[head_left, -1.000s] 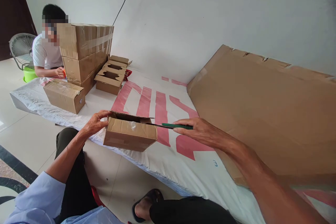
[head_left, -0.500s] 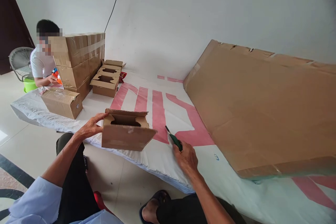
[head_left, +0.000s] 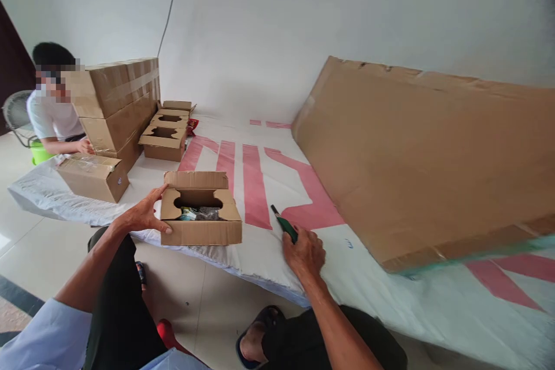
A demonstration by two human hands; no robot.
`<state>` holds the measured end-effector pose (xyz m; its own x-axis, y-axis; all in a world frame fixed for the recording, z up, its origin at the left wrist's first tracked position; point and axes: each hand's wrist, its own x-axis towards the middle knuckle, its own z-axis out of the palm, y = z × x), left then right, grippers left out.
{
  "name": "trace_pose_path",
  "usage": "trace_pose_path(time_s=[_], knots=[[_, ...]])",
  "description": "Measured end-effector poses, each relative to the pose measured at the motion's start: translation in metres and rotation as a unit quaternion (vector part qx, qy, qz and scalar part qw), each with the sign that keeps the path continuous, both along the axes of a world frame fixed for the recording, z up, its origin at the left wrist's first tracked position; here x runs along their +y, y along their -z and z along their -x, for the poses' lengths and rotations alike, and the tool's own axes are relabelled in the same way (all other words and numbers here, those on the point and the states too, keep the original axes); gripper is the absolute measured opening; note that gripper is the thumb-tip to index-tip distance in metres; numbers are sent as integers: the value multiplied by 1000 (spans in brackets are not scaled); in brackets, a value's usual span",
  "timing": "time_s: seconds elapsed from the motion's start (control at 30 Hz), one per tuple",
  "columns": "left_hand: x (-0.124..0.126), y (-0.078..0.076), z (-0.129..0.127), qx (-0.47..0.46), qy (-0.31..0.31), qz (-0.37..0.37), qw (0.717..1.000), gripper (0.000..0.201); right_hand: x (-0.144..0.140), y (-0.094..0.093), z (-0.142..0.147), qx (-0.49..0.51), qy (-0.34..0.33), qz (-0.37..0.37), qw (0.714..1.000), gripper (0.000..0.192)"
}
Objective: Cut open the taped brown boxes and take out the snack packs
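My left hand (head_left: 146,213) grips the left end of a small cardboard box (head_left: 202,233), thumb at the front corner and fingers at the back corner. The box stands open at the top, with its back flap raised. Through the shaped cutout in its inner cardboard, clear plastic and something with light and green printing (head_left: 195,214) show; I cannot make out what it is. To the right of the box, my right hand (head_left: 304,251) is closed around a green-handled utility knife (head_left: 287,228). Its dark tip points up and left, apart from the box.
Stacked taped boxes (head_left: 117,92) stand at the left, with a closed box (head_left: 93,176) before them and open boxes (head_left: 163,150) beside them. A large cardboard sheet (head_left: 416,167) leans on the wall at the right. A person (head_left: 54,110) sits beyond the stack.
The box has been levelled and its front flap folded down, so its contents show. My left thumb has come round to the front corner. The knife stays in my right hand.
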<state>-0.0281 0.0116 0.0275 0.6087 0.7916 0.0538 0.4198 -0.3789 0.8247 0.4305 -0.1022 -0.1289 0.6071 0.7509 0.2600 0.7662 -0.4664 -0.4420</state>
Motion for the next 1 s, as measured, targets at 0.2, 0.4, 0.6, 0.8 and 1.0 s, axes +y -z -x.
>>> trace_pose_path(time_s=[0.2,0.4,0.6,0.8,1.0], knots=[[10,0,3,29,6,-27,999,132,2,-4,3,-3,8,-18,1000,41],[12,2,2,23,4,-29,999,129,7,-20,12,3,-56,-98,994,41],[5,0,-4,11,-3,1,1000,134,18,-72,64,131,-257,-243,926,37],[6,1,-2,13,-9,21,1000,135,30,-116,120,142,-385,-214,887,40],[17,-5,4,14,22,0,1000,132,29,-119,134,64,-389,-173,903,44]])
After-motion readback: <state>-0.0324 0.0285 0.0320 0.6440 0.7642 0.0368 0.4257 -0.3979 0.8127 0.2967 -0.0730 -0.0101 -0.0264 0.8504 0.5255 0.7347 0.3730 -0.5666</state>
